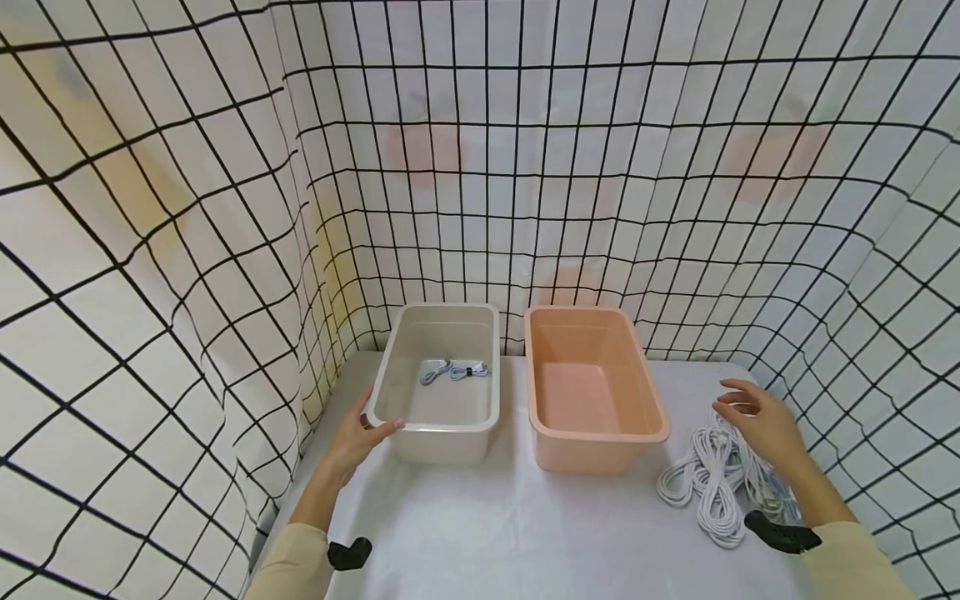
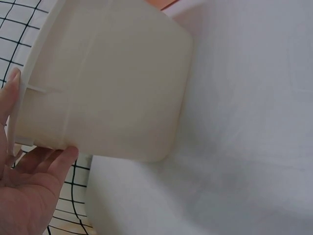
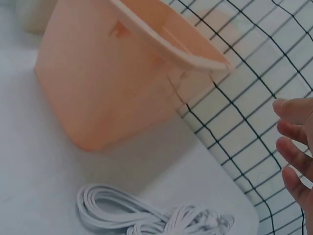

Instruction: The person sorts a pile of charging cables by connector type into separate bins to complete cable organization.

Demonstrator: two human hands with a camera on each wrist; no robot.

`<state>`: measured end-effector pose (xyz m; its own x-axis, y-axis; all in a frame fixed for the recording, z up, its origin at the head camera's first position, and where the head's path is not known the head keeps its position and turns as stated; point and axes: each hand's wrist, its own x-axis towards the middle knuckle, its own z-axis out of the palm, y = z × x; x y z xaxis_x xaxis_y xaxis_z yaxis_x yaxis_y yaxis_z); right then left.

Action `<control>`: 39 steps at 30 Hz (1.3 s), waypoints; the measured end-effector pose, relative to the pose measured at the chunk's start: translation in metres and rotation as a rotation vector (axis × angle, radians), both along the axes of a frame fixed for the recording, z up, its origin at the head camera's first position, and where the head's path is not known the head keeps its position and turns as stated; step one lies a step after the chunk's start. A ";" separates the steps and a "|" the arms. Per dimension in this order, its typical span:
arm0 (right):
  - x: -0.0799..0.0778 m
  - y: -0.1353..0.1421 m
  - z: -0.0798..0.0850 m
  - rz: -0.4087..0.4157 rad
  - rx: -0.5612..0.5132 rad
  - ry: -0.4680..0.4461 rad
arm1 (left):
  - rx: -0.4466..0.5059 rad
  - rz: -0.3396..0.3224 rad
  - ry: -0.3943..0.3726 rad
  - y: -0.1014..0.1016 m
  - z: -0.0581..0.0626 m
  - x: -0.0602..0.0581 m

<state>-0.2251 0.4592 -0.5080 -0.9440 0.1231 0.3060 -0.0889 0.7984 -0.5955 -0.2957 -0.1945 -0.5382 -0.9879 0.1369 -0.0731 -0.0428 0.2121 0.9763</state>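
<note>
My left hand [image 1: 357, 438] grips the near left corner of a cream plastic bin [image 1: 442, 442], thumb over the rim and fingers against the outer side below it. In the left wrist view that hand [image 2: 34, 191] shows low on the left. Two small bundles of grey-blue cable [image 1: 453, 372] lie on the bin's floor. My right hand [image 1: 767, 423] hovers at the right above a heap of coiled white cables [image 1: 716, 479]. Its fingers are loosely bent, with nothing between them; the right wrist view shows the fingers [image 3: 293, 147] apart from the cables.
A peach plastic bin [image 1: 588, 454] stands to the right of the cream one, with nothing in it. Black wire grid [image 1: 517, 175] walls, backed by white sheeting, enclose the back and sides. A white cloth [image 1: 480, 533] covers the table.
</note>
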 end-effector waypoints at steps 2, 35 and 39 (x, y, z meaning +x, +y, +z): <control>0.005 0.007 -0.004 -0.025 0.000 -0.004 | -0.002 0.007 -0.001 0.000 -0.001 0.000; 0.080 0.076 -0.136 -0.439 0.045 -0.260 | -0.034 0.015 0.003 0.001 0.000 0.003; 0.079 0.072 -0.143 -0.473 0.041 -0.231 | -0.019 0.017 -0.001 0.001 0.002 0.002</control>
<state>-0.1461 0.5315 -0.6506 -0.8316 0.5443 0.1104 0.4164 0.7425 -0.5247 -0.2932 -0.1932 -0.5365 -0.9900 0.1184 -0.0765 -0.0477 0.2294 0.9722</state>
